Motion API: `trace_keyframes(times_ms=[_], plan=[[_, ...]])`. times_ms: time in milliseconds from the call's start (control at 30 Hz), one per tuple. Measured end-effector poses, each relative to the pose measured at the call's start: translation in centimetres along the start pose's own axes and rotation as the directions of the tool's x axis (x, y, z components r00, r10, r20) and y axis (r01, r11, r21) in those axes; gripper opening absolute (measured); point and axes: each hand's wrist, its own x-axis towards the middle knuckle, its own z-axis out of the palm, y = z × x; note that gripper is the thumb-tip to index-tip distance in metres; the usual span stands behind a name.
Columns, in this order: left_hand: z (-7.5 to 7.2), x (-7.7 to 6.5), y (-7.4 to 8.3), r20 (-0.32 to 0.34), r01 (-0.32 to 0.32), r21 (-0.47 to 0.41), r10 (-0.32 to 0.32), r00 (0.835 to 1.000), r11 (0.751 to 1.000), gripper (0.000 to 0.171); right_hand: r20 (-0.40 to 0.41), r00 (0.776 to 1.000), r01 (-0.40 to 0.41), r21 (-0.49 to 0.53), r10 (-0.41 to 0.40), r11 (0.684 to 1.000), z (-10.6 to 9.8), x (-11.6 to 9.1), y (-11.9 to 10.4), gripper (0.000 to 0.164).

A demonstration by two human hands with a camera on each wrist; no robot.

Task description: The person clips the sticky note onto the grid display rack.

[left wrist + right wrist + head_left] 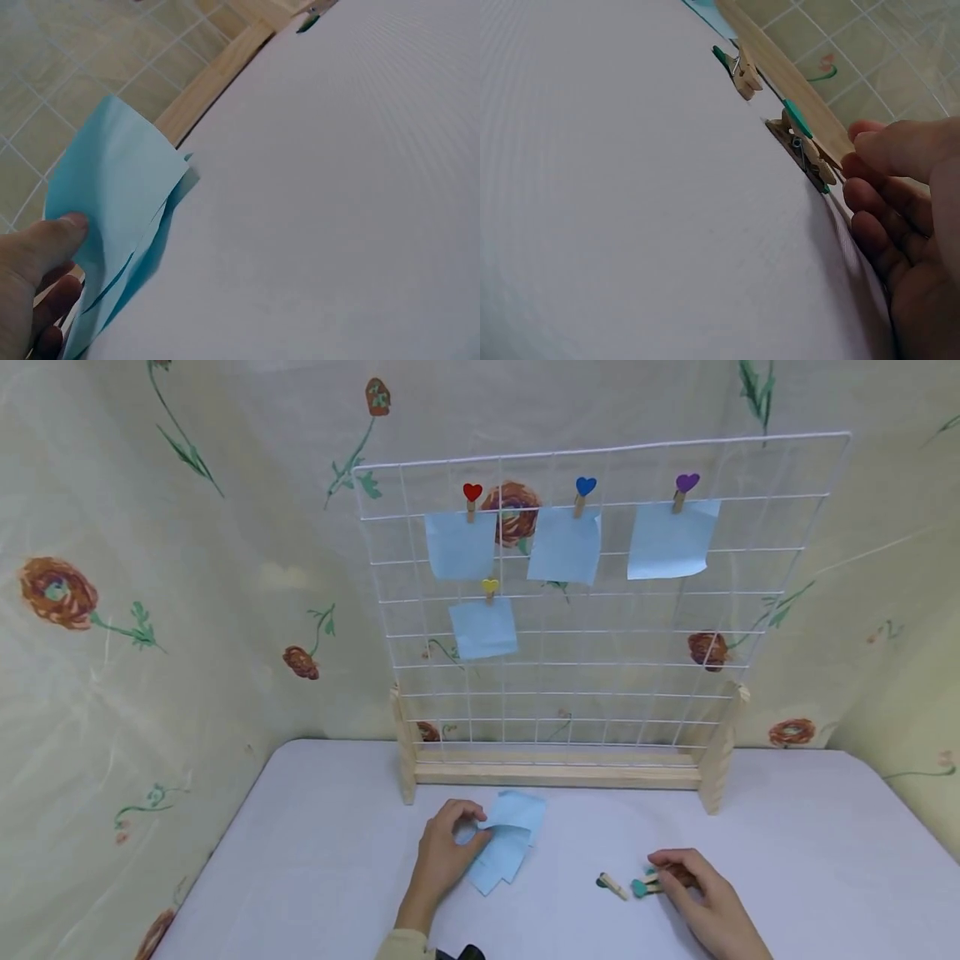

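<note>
Two overlapping batches of light blue paper notes [504, 853] lie on the white table in front of the rack. My left hand [446, 852] pinches the edge of a blue note [124, 172], thumb on its face and fingers behind; in the left wrist view the note stands up off the table. My right hand [708, 893] is beside several small wooden clothespins [802, 146] with green heart ends, its fingers loosely bent and nothing seen between them in the right wrist view. Another clothespin [613, 886] lies just to their left.
A white wire grid [600, 632] stands in a wooden base [555, 775] behind the notes. Clothespins with red [472, 493], blue [585, 487], purple [686, 485] and yellow [490, 586] hearts each hold a blue note on it. Flowered cloth [187, 652] hangs behind.
</note>
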Motion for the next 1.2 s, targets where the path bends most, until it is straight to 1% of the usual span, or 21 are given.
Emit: trace_keyframes(times_ms=[167, 233, 367, 467, 700, 1000, 1200], plan=[[-0.04, 0.22, -0.30, -0.020, 0.055, -0.098, -0.058, 0.998, 0.994, 0.020, 0.087, 0.996, 0.010, -0.005, -0.010, 1.000, -0.04, 0.09, -0.05, 0.024], [-0.07, 0.30, -0.28, -0.034, 0.073, -0.134, -0.078, 0.996, 0.988, 0.018, 0.103, 0.994, 0.030, -0.013, -0.029, 0.999, -0.01, 0.06, -0.07, 0.025], [-0.14, 0.33, -0.20, -0.049, 0.104, -0.185, -0.115, 0.992, 0.977, 0.016, 0.101, 0.991, 0.088, -0.013, -0.086, 0.996, 0.10, -0.09, -0.02, 0.024], [-0.18, 0.32, -0.22, -0.054, 0.107, -0.218, -0.121, 0.991, 0.970, 0.015, 0.104, 0.990, 0.100, -0.006, -0.099, 0.995, 0.20, -0.07, 0.12, 0.023], [-0.28, 0.41, -0.28, -0.080, 0.104, -0.251, -0.127, 0.989, 0.963, 0.014, 0.092, 0.985, 0.149, -0.005, -0.148, 0.989, 0.31, -0.02, 0.16, 0.023], [-0.36, 0.53, -0.11, -0.104, 0.121, -0.279, -0.155, 0.982, 0.953, 0.014, 0.056, 0.988, 0.147, -0.028, -0.145, 0.989, 0.35, 0.06, 0.08, 0.019], [-0.56, 0.44, 0.25, -0.117, 0.152, -0.331, -0.200, 0.973, 0.931, 0.014, 0.053, 0.989, 0.139, -0.056, -0.136, 0.989, 0.41, -0.04, 0.03, 0.017]])
